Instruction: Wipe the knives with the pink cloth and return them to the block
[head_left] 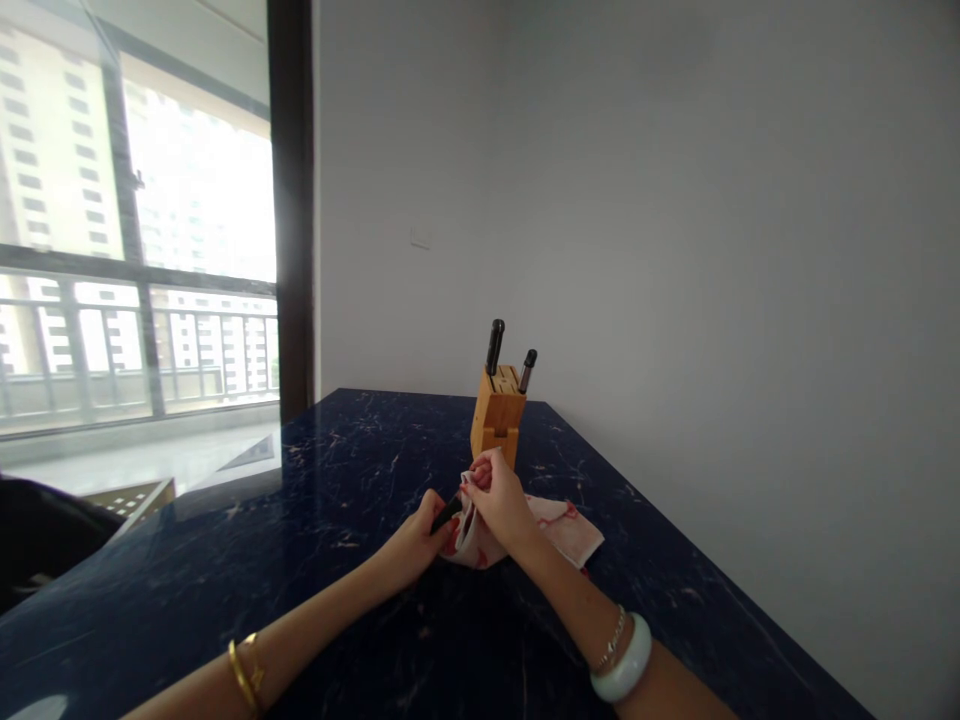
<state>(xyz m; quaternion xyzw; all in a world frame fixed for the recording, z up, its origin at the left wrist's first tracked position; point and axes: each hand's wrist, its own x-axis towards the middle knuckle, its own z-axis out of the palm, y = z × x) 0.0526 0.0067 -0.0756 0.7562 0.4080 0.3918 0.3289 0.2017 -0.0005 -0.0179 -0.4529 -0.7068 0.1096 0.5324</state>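
Note:
My left hand [421, 535] is closed around the black handle of a knife [447, 514]. The knife's blade is hidden by the cloth and my other hand. Pinched in my right hand [495, 490] is a white and red cloth [566, 525], folded up around where the blade would be. The rest of the cloth trails to the right on the table. Just behind my hands stands a wooden knife block [499, 410], with two dark-handled tools upright in its slots: one tall black handle [495, 347] and one shorter handle [528, 370].
The dark blue marble-patterned table [360, 450] runs back to a grey wall [712, 250]. A window with a railing [202, 340] is at the left. A black object [45, 540], perhaps a chair, stands beyond the table's left edge.

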